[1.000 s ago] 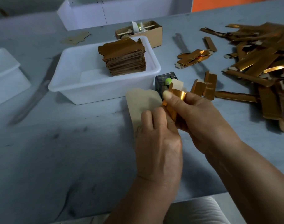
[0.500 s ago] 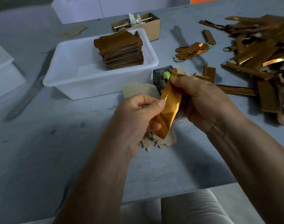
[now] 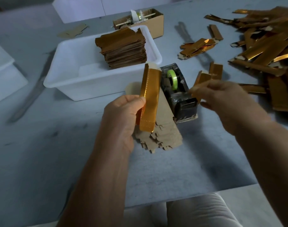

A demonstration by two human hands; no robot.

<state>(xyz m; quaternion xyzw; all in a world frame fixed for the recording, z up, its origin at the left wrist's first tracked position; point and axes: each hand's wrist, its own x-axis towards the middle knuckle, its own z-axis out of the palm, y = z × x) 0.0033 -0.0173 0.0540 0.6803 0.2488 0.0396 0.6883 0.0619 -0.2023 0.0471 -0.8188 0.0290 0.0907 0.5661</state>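
Left hand point(image 3: 123, 115) grips a flat, glossy gold-foil sleeve point(image 3: 150, 95) with dotted creases, upright. Right hand point(image 3: 225, 99) is blurred above the black tape dispenser point(image 3: 181, 97); can't tell its grasp.

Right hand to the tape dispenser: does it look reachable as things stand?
Probably yes. The right hand hovers just beside the tape dispenser with nothing between them; the left hand holds the gold sleeve on its other side.
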